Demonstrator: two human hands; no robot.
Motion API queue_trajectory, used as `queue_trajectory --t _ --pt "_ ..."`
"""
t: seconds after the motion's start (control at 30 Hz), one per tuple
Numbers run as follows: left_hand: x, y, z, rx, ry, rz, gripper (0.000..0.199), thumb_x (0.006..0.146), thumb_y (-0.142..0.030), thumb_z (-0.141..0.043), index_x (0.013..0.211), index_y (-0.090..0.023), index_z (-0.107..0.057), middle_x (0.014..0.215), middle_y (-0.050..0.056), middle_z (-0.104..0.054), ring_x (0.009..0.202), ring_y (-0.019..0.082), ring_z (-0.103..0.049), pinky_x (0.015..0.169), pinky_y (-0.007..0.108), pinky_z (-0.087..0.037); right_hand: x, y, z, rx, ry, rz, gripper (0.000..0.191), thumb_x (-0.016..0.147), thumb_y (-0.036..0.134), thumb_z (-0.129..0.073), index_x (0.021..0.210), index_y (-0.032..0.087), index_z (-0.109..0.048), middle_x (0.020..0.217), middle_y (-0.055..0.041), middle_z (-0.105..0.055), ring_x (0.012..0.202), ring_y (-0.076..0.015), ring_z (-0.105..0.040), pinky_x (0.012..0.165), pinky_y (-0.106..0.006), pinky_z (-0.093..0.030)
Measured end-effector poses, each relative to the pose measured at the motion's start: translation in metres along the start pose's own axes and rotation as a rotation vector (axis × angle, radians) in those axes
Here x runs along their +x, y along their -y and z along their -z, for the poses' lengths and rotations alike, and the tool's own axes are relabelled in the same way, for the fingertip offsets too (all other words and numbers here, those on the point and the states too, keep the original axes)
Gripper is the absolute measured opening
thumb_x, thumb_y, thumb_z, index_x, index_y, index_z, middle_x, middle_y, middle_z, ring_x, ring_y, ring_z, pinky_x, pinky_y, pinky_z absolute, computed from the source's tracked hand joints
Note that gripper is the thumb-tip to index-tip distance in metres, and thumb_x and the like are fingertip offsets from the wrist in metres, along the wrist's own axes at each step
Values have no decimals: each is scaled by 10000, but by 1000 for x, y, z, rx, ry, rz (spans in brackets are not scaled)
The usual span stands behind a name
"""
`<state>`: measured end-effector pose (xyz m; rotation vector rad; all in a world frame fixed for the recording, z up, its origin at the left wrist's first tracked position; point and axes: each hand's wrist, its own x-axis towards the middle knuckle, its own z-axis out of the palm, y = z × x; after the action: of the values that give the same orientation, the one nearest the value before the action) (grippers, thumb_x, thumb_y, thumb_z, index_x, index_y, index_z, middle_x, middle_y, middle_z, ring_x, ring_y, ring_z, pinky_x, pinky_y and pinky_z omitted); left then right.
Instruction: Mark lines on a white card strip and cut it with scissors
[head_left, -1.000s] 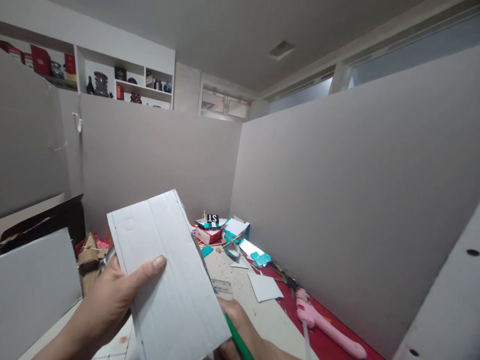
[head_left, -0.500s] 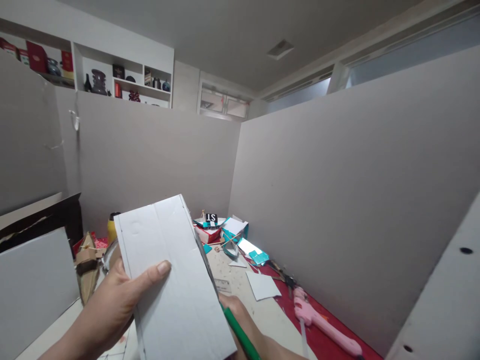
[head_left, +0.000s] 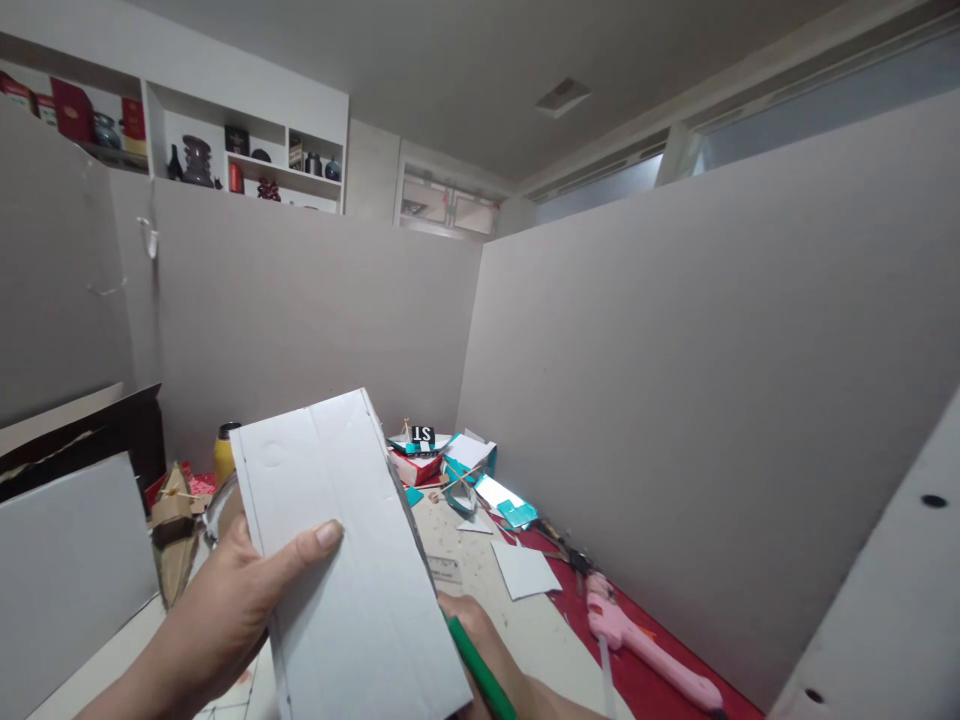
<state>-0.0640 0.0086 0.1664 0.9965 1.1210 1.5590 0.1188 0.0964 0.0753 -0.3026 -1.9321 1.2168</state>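
My left hand (head_left: 240,590) grips a white cardboard piece (head_left: 341,560) by its left edge, thumb pressed flat on the face and fingers hidden behind. The cardboard is held up at a tilt above the table, with faint creases down its face and a dark line near its left edge. Beside its lower right edge is my right hand (head_left: 487,640), partly covered by the cardboard. A green pen-like stick (head_left: 480,668) is held in it, running down to the bottom of the view. The stick's tip is hidden.
A pink glue gun (head_left: 649,655) lies on red cloth at the right, near pliers (head_left: 574,558). White card scraps (head_left: 525,570), a ruler (head_left: 444,570) and teal box pieces (head_left: 469,458) lie behind. White board (head_left: 75,550) stands left, near a yellow bottle (head_left: 225,455). Grey partitions (head_left: 675,380) enclose the table.
Almost nothing differs. Both hands, the cardboard and the green stick keep nearly the same position, with only a very slight shift of the view.
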Motion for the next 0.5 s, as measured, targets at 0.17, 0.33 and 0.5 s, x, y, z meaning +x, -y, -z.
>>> queue_trajectory --t 0.17,0.33,0.5 --pt "1 0 0 -12 -15 3 723 652 -411 -835 1297 -194 -592 923 124 -775 841 353 -725 738 421 -598 -1 -9 0 -5 -15 -67 254 730 394 -635 648 181 -523 620 4 -466 576 -134 -415 514 -242 -383" --pt "-1 1 -1 -17 14 38 607 659 -416 -833 1184 -164 -661 965 139 -768 811 335 -728 694 386 -600 2 -6 2 12 -5 -75 316 682 479 -713 716 175 -633 650 -14 -544 608 -180 -503 598 -289 -460" --pt "-2 3 -1 -20 36 48 591 664 -420 -829 1174 -170 -665 976 147 -765 809 341 -728 708 412 -599 3 3 1 -50 -4 -82 375 720 543 -685 778 172 -680 637 -37 -591 598 -201 -532 585 -304 -481"
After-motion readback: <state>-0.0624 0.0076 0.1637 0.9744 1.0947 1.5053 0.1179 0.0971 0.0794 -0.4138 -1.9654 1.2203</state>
